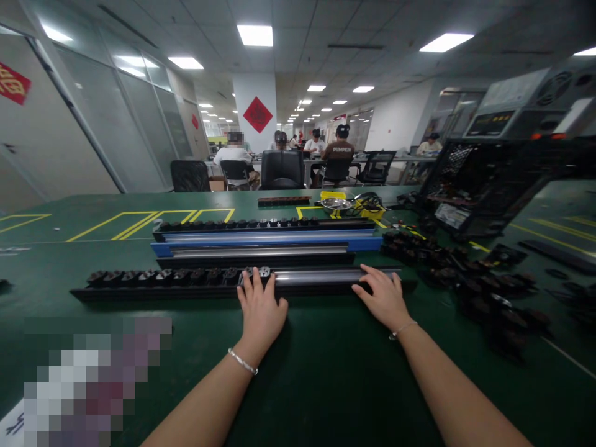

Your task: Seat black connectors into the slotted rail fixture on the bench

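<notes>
Green table (326, 372) is bearing the near rail (321, 277), modules (179, 277) filling its left, its bare right seemingly unfinished. Your open left fingers (257, 285) are covering rightmost modules, your open right fingers (374, 275) touching bare rail.

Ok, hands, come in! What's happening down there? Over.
Left hand spread over the end of the row of black pieces. Near rail part-filled, right hand at its shiny stretch. Black heap off to the right.
</notes>
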Tool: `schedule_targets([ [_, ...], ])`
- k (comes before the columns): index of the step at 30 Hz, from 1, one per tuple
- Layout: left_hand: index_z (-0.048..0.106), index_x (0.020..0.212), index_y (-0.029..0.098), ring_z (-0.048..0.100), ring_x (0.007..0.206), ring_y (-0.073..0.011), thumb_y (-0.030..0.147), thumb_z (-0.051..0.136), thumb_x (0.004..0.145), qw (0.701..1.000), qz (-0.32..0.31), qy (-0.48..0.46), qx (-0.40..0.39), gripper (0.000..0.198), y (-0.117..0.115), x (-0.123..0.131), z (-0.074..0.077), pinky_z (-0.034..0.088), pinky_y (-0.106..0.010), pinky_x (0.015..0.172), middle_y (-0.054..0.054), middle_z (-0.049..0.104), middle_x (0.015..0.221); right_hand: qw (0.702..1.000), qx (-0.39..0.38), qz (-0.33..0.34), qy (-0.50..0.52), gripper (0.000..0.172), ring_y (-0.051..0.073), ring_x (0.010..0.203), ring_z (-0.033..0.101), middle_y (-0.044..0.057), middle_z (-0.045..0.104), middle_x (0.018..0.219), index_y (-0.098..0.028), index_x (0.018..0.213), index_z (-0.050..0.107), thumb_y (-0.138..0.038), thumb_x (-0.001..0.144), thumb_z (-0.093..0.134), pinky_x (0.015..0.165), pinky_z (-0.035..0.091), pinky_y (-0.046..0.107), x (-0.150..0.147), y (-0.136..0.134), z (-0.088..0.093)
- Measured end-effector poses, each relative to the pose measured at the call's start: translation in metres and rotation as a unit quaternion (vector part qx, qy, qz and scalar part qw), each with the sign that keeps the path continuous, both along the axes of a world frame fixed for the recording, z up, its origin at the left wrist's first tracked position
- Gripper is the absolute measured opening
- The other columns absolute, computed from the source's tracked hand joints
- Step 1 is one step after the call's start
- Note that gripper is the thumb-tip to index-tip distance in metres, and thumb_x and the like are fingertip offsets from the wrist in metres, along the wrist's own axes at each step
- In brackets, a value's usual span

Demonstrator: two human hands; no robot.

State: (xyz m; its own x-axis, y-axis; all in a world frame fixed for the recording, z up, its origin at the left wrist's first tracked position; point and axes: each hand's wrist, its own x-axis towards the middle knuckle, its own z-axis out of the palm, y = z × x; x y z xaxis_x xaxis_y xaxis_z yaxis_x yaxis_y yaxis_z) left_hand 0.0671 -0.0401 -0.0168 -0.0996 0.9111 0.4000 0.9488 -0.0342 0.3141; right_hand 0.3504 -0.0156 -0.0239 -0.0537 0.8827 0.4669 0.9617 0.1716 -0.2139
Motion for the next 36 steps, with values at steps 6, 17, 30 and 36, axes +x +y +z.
schedule_targets([
  [6,0.054,0.129,0.018,0.009,0.141,-0.0376,0.023,0.053,0.079,1.0,-0.013,-0.003,0.008,0.05,0.0,-0.002,0.002,0.019,-0.059,0.11,-0.016,0.034,0.148,1.0,0.019,0.001,0.004,0.029,0.027,0.116,0.05,0.006,0.057,0.128,-0.023,0.082,0.061,-0.044,0.088,0.043,0.102,0.021,0.062,0.001,0.001,-0.005],
  [17,0.046,0.135,0.023,0.015,0.141,-0.0336,0.022,0.052,0.08,0.997,-0.06,0.043,-0.013,0.055,0.001,-0.003,-0.005,0.015,-0.062,0.109,-0.015,0.025,0.152,1.0,0.024,0.001,0.014,0.027,0.027,0.112,0.052,0.007,0.057,0.129,-0.023,0.082,0.06,-0.043,0.087,0.044,0.102,0.022,0.06,-0.001,0.005,-0.007],
  [30,0.044,0.136,0.025,0.025,0.138,-0.0313,0.022,0.052,0.079,0.995,-0.062,0.081,-0.014,0.057,-0.002,-0.005,-0.004,0.017,-0.06,0.11,-0.014,0.039,0.144,1.0,0.006,0.023,-0.017,0.023,0.028,0.12,0.047,0.01,0.055,0.131,-0.022,0.091,0.061,-0.037,0.085,0.046,0.104,0.023,0.056,-0.029,-0.004,0.003],
  [36,0.046,0.134,0.027,0.03,0.136,-0.0307,0.022,0.052,0.078,0.995,-0.063,0.08,-0.017,0.057,-0.003,-0.004,-0.002,0.016,-0.06,0.11,-0.012,0.04,0.144,0.997,-0.007,0.063,-0.051,0.032,0.028,0.132,0.034,0.007,0.047,0.139,-0.025,0.115,0.057,-0.034,0.085,0.046,0.107,0.018,0.057,-0.048,-0.011,0.001],
])
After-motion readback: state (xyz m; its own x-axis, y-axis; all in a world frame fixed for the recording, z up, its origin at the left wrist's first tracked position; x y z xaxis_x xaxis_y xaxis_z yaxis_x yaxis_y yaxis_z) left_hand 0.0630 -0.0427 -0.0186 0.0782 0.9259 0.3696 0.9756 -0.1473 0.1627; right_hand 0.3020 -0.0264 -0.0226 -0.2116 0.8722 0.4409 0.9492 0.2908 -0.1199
